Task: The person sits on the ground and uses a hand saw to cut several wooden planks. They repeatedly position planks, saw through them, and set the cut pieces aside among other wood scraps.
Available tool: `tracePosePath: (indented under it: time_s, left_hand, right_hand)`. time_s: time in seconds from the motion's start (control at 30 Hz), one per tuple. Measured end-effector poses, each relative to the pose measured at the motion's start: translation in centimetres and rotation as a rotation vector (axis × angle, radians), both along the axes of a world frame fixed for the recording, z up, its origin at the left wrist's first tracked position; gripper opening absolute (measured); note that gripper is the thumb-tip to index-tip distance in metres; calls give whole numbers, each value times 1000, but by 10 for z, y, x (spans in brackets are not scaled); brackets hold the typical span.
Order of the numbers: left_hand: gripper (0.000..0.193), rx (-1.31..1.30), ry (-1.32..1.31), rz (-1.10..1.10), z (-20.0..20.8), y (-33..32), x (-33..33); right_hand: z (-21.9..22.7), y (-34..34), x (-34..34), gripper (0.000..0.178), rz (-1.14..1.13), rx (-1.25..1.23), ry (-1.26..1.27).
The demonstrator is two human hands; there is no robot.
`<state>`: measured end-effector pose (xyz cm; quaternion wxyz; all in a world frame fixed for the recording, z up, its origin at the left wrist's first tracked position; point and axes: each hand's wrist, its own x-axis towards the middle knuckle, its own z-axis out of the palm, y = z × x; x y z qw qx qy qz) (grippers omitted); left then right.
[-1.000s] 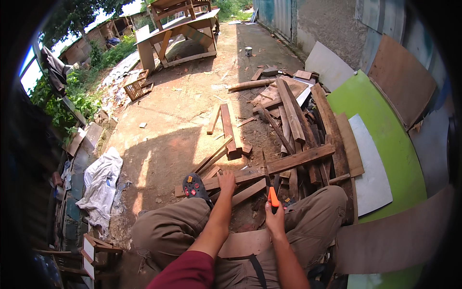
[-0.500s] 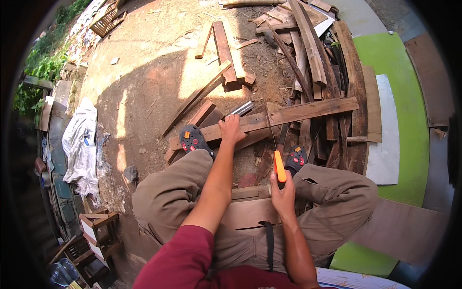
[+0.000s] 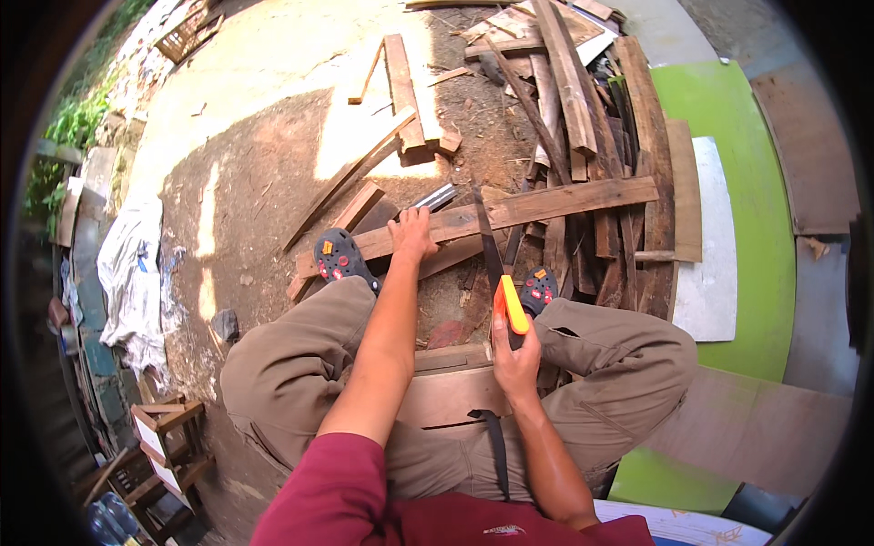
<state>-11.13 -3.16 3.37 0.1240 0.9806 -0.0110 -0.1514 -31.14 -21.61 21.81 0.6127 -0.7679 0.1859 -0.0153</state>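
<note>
I sit on a low wooden seat (image 3: pixel 455 396) with my knees apart. My left hand (image 3: pixel 414 235) presses down on a long wooden plank (image 3: pixel 546 202) that lies across the ground in front of me. My right hand (image 3: pixel 515 350) grips the orange and black handle of a hand saw (image 3: pixel 496 273), whose dark blade points forward and reaches the plank's near edge. A grey metal tool (image 3: pixel 435 197) lies just beyond my left fingers. My black clogs (image 3: pixel 339 257) with orange dots rest on the dirt on either side of the plank.
A heap of old planks (image 3: pixel 583 109) lies ahead to the right. A green board (image 3: pixel 756 209) with a white panel (image 3: pixel 710 246) sits further right. A white cloth (image 3: pixel 127 273) and wooden stools (image 3: pixel 164 437) are on my left. A brown sheet (image 3: pixel 756 428) lies at lower right.
My view has tilted further down onto my lap and the plank. My left hand stays on the plank; my right hand still holds the saw at the plank.
</note>
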Motion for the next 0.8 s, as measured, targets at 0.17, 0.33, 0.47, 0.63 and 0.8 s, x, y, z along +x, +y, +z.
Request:
tracePosePath:
  time_s: [0.17, 0.33, 0.47, 0.63, 0.8]
  left_hand:
    - [91, 232, 2, 147, 11, -33, -9]
    - [84, 314, -2, 44, -5, -5, -17]
    - [77, 301, -58, -46, -3, -1, -16]
    - [79, 145, -97, -226, 12, -50, -7]
    - [79, 145, -130, -213, 3, -42, 4]
  right_hand:
    - [74, -39, -15, 34, -118, -13, -128]
    - [153, -101, -77, 29, -42, 131, -117]
    - [163, -125, -114, 26, -33, 176, -196]
    - [139, -107, -114, 25, -155, 355, -186]
    - [114, -86, -88, 29, -56, 130, -245]
